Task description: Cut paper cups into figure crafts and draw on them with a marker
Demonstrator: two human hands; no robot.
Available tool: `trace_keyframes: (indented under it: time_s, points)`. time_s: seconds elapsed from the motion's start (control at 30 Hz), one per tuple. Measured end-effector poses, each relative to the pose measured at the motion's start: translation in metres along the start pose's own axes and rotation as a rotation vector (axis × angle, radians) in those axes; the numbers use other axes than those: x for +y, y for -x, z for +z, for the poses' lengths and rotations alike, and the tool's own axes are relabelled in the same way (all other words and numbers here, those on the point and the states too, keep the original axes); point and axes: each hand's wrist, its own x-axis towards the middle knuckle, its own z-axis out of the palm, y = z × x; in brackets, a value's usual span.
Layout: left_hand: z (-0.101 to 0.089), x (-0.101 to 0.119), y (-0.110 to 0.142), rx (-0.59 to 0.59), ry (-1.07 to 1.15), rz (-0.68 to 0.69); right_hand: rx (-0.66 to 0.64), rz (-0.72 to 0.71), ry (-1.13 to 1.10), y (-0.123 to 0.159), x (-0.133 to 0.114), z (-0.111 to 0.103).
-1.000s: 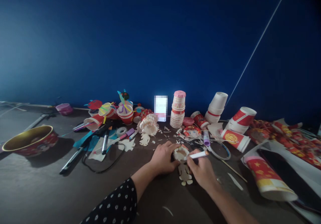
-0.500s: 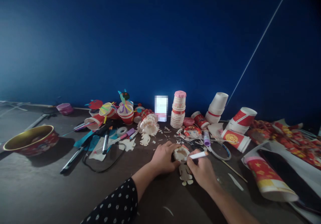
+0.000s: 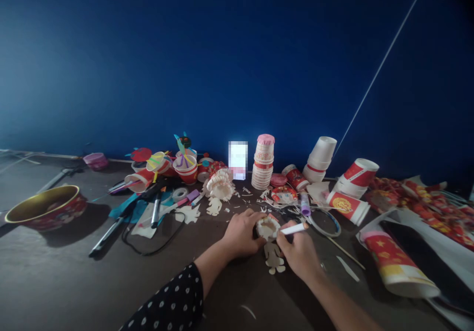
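My left hand (image 3: 240, 234) grips the side of a cut paper cup (image 3: 267, 227), its fringed rim facing up and partly hidden by my fingers. My right hand (image 3: 299, 251) holds a white marker (image 3: 293, 229), with its left end at the cup's rim. Below the cup, a small cut-out paper figure (image 3: 274, 258) lies on the dark tabletop (image 3: 237, 291), and it seems joined to the cup. Its upper part is hidden behind the cup and my right hand.
Behind my hands lie paper scraps, a glue stick (image 3: 305, 204), and a thin hoop (image 3: 326, 223). A stack of paper cups (image 3: 262, 162) stands at the back. Red printed cups lie to the right; markers, tape, and a gold-rimmed red bowl (image 3: 46, 207) lie to the left.
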Motion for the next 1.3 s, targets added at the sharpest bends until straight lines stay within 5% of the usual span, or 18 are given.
trace_keyframes:
  time_s: [0.53,1.3]
  points:
    - [0.002,-0.0018,-0.0002,0.017,0.013,0.002,0.008,0.076,-0.189,0.0009,0.0076,0.0043]
    - [-0.0015,0.0016,0.0006,-0.021,-0.007,-0.016,-0.042,-0.023,-0.07,0.0007,0.0069,0.0036]
